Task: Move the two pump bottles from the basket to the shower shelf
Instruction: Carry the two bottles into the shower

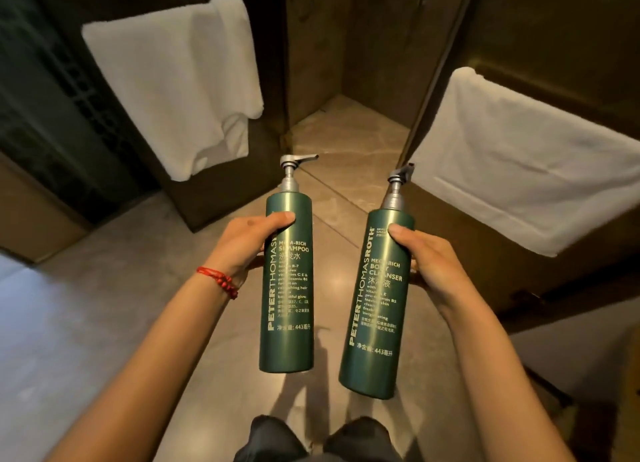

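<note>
Two tall dark-green pump bottles with silver pumps are held upright in front of me above the floor. My left hand [247,243] grips the shampoo bottle [287,309] near its upper half, thumb across the front. My right hand [429,259] grips the body cleanser bottle [375,323], which tilts slightly to the right. The bottles are apart and do not touch. A red string bracelet is on my left wrist. No basket and no shower shelf are in view.
A white towel [180,84] hangs over a dark panel at the upper left. Another white towel [530,160] hangs over a glass panel at the right. Between them a tiled floor [346,143] leads into a dark-walled shower corner. My knees show at the bottom.
</note>
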